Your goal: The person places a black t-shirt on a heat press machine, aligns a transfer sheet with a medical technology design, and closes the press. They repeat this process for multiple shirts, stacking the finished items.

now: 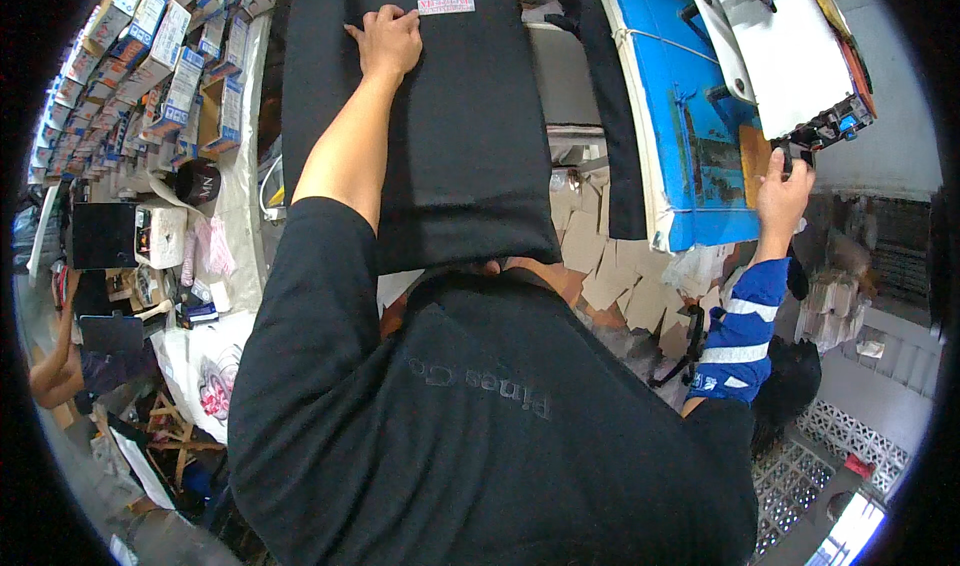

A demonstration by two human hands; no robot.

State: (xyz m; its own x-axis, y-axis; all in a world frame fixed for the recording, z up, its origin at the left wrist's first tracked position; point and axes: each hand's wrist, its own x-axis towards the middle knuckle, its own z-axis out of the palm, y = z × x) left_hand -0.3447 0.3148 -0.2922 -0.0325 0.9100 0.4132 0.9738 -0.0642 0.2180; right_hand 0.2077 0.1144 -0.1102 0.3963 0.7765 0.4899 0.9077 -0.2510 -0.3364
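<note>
My left hand [388,41] lies on a black cloth panel [460,136] spread out in front of me, its fingers apart and holding nothing. Its fingertips are beside the left end of a small white label with red print [446,5], perhaps touching it. Out to the right, my right hand [781,201] has its fingers closed around a black handle [792,152]. That handle is at the near corner of a raised white panel [790,56] with black clamp-like fittings [835,126]. A blue sleeve with white stripes covers my right forearm.
A blue-covered table [715,228] stands under the raised panel. Between it and the cloth hangs a black strip [615,146]. Cardboard pieces [600,276] lie below. Many small boxes [165,61] are stacked at the left, near a cluttered bench [240,176]. Another person's arm [58,366] shows at far left.
</note>
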